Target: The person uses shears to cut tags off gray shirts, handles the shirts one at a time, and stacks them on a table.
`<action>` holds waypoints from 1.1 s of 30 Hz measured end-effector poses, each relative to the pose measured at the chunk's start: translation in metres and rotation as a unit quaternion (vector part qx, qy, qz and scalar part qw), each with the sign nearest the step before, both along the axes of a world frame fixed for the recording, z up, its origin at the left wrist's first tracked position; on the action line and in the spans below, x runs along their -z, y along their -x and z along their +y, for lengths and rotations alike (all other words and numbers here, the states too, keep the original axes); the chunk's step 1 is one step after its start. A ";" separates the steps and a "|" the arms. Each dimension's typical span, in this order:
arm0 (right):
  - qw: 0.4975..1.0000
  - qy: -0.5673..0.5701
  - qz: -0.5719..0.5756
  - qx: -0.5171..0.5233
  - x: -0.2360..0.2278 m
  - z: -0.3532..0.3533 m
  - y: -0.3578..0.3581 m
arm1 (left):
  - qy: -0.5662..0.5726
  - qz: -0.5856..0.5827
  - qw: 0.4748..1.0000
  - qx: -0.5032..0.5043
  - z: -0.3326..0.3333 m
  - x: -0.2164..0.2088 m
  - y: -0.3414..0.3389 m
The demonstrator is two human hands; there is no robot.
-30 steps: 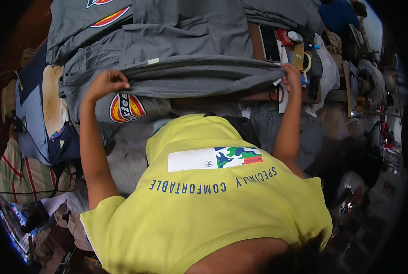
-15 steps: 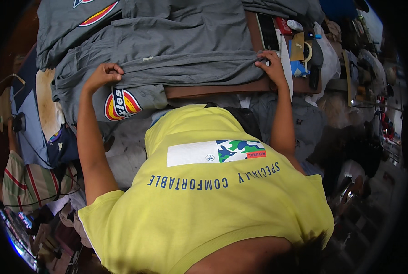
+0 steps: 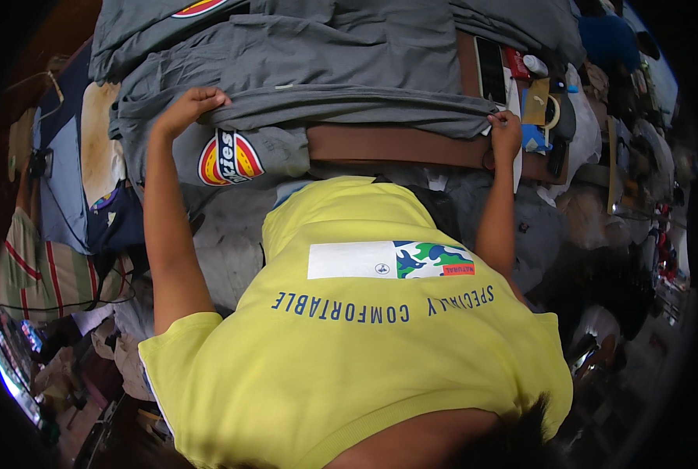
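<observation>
A grey T-shirt (image 3: pixel 325 62) lies spread on the brown table in front of me, its near edge gathered into a long fold. My left hand (image 3: pixel 195 108) pinches that fold at its left end. At the fold's right end, my right hand (image 3: pixel 505 134) is closed on the corner of the cloth, beside a small white tag. The edge is stretched fairly straight between both hands. Below my left hand hangs a grey part with a red, yellow and white printed logo (image 3: pixel 230 159). A small pale label (image 3: pixel 285 87) shows near the middle of the fold.
The brown table edge (image 3: pixel 388 145) runs below the fold. Right of the shirt lie a phone (image 3: pixel 490 70), a red packet (image 3: pixel 516 62), a white bottle (image 3: pixel 535 66) and a tape roll (image 3: pixel 552 112). More grey garments (image 3: pixel 513 31) lie behind. Another person's striped clothing (image 3: pixel 60 277) is at left.
The near fold has been drawn narrower and straighter, showing more of the brown table edge. My right hand has closed on the corner. The whole view has shifted somewhat.
</observation>
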State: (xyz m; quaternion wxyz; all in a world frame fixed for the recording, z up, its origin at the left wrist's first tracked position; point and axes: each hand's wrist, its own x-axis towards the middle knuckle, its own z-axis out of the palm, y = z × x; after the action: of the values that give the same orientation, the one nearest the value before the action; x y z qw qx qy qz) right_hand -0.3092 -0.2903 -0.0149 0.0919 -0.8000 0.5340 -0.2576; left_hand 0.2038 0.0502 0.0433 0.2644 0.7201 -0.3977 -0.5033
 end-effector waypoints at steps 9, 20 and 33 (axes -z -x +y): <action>0.988 0.118 0.038 -0.091 -0.019 0.029 -0.026 | 0.056 -0.098 0.993 0.018 -0.005 -0.007 0.034; 0.941 0.078 0.063 -0.324 0.012 0.100 -0.052 | 0.198 -0.523 0.828 -0.037 -0.010 0.002 0.162; 0.981 -0.143 -0.053 -0.118 -0.024 0.022 -0.023 | 0.175 -0.541 0.816 -0.103 0.035 0.012 0.091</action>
State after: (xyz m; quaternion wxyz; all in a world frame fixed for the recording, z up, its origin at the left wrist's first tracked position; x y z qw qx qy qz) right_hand -0.2859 -0.2686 0.0087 0.2635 -0.8211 0.4616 -0.2081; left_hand 0.1131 0.0850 0.0312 0.1784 0.8548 -0.4814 0.0754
